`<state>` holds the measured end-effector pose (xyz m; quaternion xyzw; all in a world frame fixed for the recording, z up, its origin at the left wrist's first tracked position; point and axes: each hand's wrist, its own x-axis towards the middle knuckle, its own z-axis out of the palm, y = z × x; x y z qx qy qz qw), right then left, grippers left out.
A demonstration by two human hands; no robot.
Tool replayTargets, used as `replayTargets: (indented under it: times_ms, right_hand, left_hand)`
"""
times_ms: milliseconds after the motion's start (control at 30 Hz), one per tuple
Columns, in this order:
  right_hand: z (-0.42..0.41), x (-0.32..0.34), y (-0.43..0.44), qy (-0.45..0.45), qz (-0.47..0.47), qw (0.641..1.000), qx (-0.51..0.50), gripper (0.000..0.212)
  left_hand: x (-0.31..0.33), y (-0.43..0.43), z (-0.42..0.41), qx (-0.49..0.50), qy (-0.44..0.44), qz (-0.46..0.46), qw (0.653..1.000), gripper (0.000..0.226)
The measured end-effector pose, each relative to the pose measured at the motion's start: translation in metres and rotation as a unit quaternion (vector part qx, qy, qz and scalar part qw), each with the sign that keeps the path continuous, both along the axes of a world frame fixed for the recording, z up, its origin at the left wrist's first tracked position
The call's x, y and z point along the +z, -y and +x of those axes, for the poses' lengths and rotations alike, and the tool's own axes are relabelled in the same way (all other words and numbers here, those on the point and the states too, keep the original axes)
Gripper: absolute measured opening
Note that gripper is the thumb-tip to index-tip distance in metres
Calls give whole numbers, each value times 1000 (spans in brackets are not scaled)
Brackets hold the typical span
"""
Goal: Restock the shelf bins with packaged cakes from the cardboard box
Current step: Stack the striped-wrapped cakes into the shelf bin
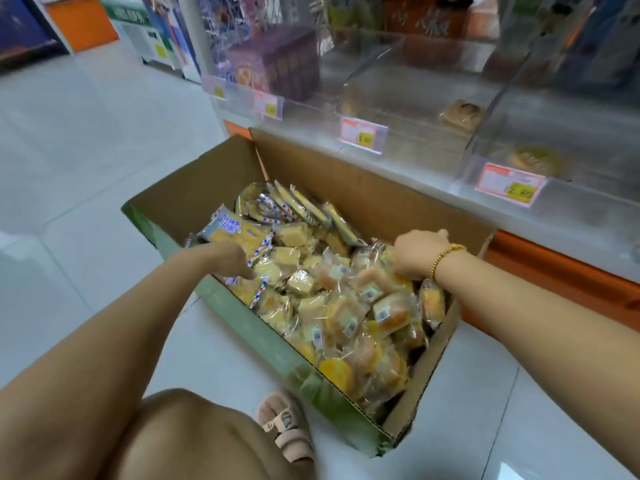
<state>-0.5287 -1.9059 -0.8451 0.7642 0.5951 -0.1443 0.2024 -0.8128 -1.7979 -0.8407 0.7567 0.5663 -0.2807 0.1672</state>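
Left hand, right hand (in box)

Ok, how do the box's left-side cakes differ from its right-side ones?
The left-side cakes are square and pale yellow; the right-side cakes are round and more orange. Some left-side cakes have red-and-blue striped wrapper edges; right-side cakes have clear wrappers with barcode labels. Both lie individually wrapped in the cardboard box.

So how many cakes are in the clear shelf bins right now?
2: a brown cake in the left bin, a yellow cake in the right bin. Glare may hide others.
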Motion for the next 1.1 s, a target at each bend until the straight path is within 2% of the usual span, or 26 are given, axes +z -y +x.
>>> replayTargets:
  times_ms: [100,167,300,400,467,533,700,833,967,1067,1100]
  right_hand:
    - [-14,-16,-45,-117,134,984,-3,12]
    - [-24,-29,-81,-165,174,971,0,17]
    - [-48,-58,-151,-198,210,957,-6,40]
    - [-63,-84,-192,-196,200,960,-25,58]
    - [-71,-100,-212,-189,182,964,-34,63]
    - [-77,-110,-227,-166,164,972,-41,56]
    - [-88,-114,-239,-95,171,979,-49,18]
    - [-86,-105,-233,-70,209,975,-25,11]
    - [-77,-87,-210,-133,230,962,-60,9]
    - [-56,-64,-182,-252,230,933,-113,8]
    - [-49,-53,-168,-308,222,916,-129,11]
  left_hand:
    - [5,-22,-15,15,42,20,999,45]
    - [3,-44,-27,21,56,48,997,41]
    - [-3,-89,-28,25,145,103,984,28]
    - [-18,-105,-22,8,208,152,966,18]
    - [-31,-108,-23,-2,240,182,953,15]
    - [-45,-110,-27,-5,260,190,947,13]
    - [-64,-111,-31,17,284,163,945,13]
    - [-52,-106,-20,46,345,144,926,11]
    - [-46,-95,-5,102,379,117,912,10]
    - [-46,-80,9,164,421,75,889,10]
    - [-44,-73,14,203,445,45,871,13]
